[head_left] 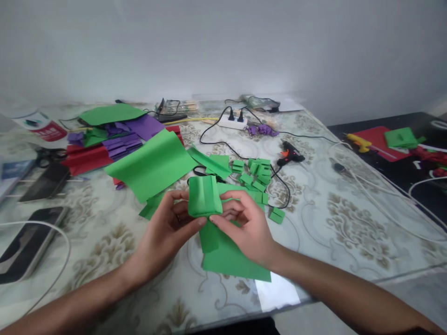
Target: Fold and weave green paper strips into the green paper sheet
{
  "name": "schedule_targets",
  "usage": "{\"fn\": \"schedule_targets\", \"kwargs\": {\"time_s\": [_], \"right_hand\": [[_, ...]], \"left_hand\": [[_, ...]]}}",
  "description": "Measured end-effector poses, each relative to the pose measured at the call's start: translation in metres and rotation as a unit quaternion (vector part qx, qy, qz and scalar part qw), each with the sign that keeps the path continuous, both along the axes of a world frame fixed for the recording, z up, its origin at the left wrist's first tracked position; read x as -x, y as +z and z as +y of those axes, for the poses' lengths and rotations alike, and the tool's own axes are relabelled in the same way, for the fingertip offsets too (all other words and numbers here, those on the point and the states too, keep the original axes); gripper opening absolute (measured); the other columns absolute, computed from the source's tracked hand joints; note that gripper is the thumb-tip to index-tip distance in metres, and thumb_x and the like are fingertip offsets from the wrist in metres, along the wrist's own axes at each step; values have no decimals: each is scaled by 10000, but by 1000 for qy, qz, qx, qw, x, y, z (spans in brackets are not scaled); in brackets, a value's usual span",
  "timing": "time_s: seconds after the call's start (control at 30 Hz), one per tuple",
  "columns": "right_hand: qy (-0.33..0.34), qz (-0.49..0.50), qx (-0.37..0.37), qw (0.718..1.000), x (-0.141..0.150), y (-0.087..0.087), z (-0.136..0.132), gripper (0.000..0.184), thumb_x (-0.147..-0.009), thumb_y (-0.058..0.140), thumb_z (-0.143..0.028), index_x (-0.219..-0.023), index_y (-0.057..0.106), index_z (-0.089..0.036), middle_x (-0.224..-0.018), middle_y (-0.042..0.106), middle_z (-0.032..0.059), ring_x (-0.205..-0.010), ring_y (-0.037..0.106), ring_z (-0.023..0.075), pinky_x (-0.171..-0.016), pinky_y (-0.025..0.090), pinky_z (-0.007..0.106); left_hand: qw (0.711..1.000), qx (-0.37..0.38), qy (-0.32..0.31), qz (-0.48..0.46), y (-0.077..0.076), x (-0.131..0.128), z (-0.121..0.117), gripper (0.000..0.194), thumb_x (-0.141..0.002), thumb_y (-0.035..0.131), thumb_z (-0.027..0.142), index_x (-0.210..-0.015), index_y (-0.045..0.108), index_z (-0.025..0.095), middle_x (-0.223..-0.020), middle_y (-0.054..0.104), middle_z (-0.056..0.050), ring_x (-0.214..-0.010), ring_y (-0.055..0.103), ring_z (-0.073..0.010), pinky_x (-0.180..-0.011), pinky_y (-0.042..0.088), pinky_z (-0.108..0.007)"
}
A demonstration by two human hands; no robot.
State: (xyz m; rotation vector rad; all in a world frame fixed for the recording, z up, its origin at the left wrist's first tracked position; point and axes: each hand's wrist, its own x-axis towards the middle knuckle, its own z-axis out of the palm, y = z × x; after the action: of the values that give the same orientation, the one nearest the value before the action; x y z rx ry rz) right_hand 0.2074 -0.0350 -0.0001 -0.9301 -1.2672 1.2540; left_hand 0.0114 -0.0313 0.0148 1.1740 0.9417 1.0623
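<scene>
Between my two hands, just above the table, is a folded piece of green paper (205, 195) with lengthwise creases and a strip hanging below it. My left hand (174, 223) pinches its lower left edge, thumb in front and fingers behind. On the other side my right hand (244, 223) grips the lower right edge the same way. Underneath lies a flat green sheet (237, 258). Just beyond my right hand, several small folded green paper pieces (260, 172) are scattered. A large curled green sheet (153, 163) rests beyond my left hand.
A black glue gun (290, 153) lies right of the pieces, near a white power strip (233, 122) with black cables. Scissors (49, 156), a phone (31, 242) and a white cup (42, 125) stand left. Purple paper (122, 145) and red paper (87, 157) are stacked behind.
</scene>
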Motion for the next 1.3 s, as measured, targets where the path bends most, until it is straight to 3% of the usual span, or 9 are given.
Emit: {"fn": "schedule_targets", "kwargs": {"time_s": [0.13, 0.33, 0.7, 0.93, 1.1, 1.3], "right_hand": [[11, 7, 17, 1000, -1, -2, 2, 346, -826, 865, -257, -1085, 636, -279, -796, 683, -42, -772, 714, 151, -739, 588, 298], [34, 47, 84, 995, 0, 0, 6, 413, -769, 907, -287, -1078, 634, -265, -720, 635, -71, -700, 682, 134, -690, 562, 278], [1, -25, 57, 998, -2, 2, 6, 352, -788, 862, -292, -1068, 653, -243, -696, 649, -59, -660, 665, 151, -661, 559, 300], [52, 13, 56, 997, -4, 3, 8, 380, -785, 891, -277, -1119, 713, -245, -912, 773, 9, -835, 746, 183, -790, 628, 336], [75, 28, 60, 995, -5, 3, 9, 403, -787, 904, -296, -1138, 710, -258, -958, 789, 16, -916, 769, 206, -859, 644, 370], [80, 68, 144, 984, -4, 8, 9, 368, -766, 923, -406, -993, 686, -239, -968, 801, 26, -932, 782, 226, -844, 651, 379]], "left_hand": [[999, 22, -21, -11, -2, 1, 3, 332, -915, 823, 236, -1145, 583, 224, -1034, 816, -22, -985, 783, -177, -879, 640, -276], [1000, 1, -10, 19, -4, 3, 4, 351, -919, 827, 254, -1165, 578, 229, -1020, 824, -23, -920, 777, -176, -822, 636, -269], [1000, -7, 6, 23, -5, 1, 1, 325, -907, 832, 264, -1139, 610, 220, -1005, 819, -21, -925, 784, -179, -809, 639, -265], [999, 8, -9, 34, -7, 2, 2, 331, -909, 824, 269, -1156, 610, 218, -1024, 819, -39, -955, 783, -202, -844, 638, -300], [998, -2, -25, 61, -8, 3, 2, 328, -926, 789, 285, -1185, 598, 223, -1051, 795, -59, -958, 763, -218, -840, 619, -324], [987, -46, -57, 141, -4, 6, 0, 336, -923, 761, 276, -1208, 591, 223, -991, 729, -36, -905, 701, -200, -781, 579, -302]]}}
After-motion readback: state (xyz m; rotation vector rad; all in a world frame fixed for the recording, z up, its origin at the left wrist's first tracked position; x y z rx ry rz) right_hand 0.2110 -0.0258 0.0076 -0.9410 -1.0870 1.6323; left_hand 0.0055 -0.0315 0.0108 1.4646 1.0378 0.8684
